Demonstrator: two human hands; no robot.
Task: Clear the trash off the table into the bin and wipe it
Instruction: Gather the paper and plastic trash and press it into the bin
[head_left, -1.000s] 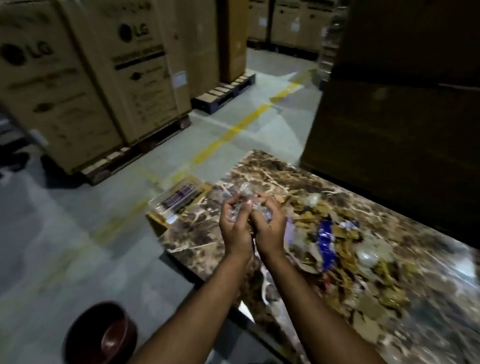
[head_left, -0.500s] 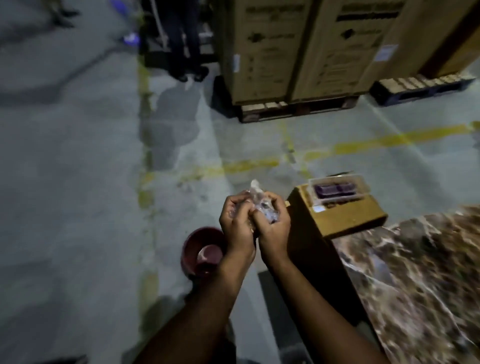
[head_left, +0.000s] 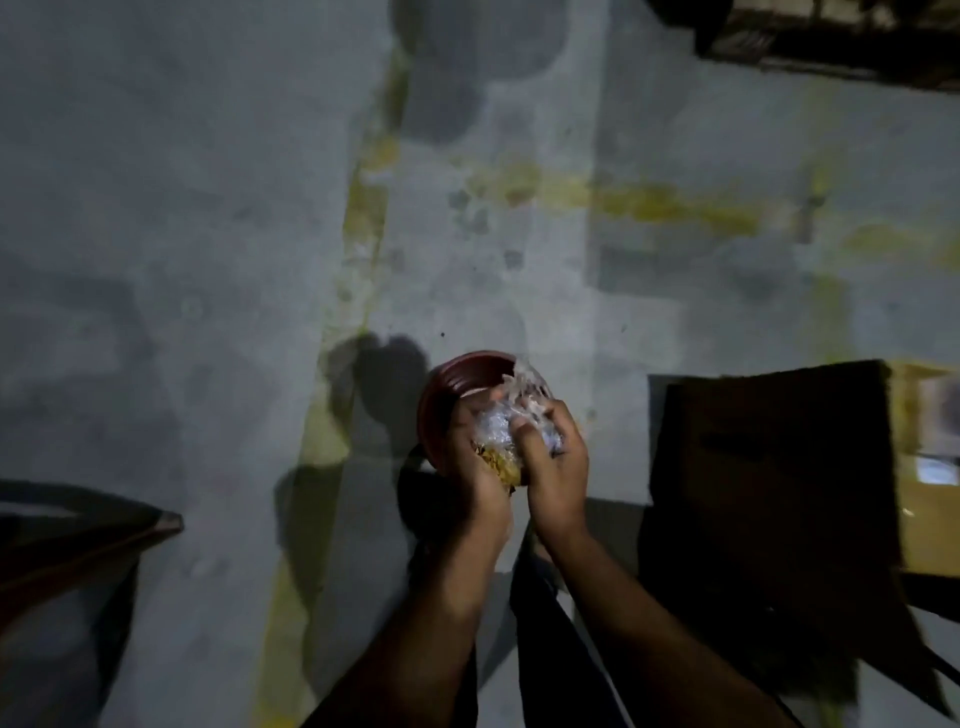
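Where half a second ago the hands were raised in front of the cardboard box with the bin low and to the left of them, the left hand (head_left: 480, 467) and right hand (head_left: 553, 462) now sit directly over the dark red bin (head_left: 457, 387), hiding its near rim. Both hands stay cupped together, fingers curled around a wad of trash (head_left: 511, 436): crinkled clear plastic on top, yellowish scraps showing low between the palms. The stacked cartons and pallets seen earlier at the far side are mostly gone from view, and the marble table no longer shows. Grey concrete floor (head_left: 208, 208) fills the picture, crossed by worn yellow lines (head_left: 363, 208). At the right stands the cardboard box (head_left: 779, 467), its near side in deep shadow. A dark object at the left edge is too blurred to identify.
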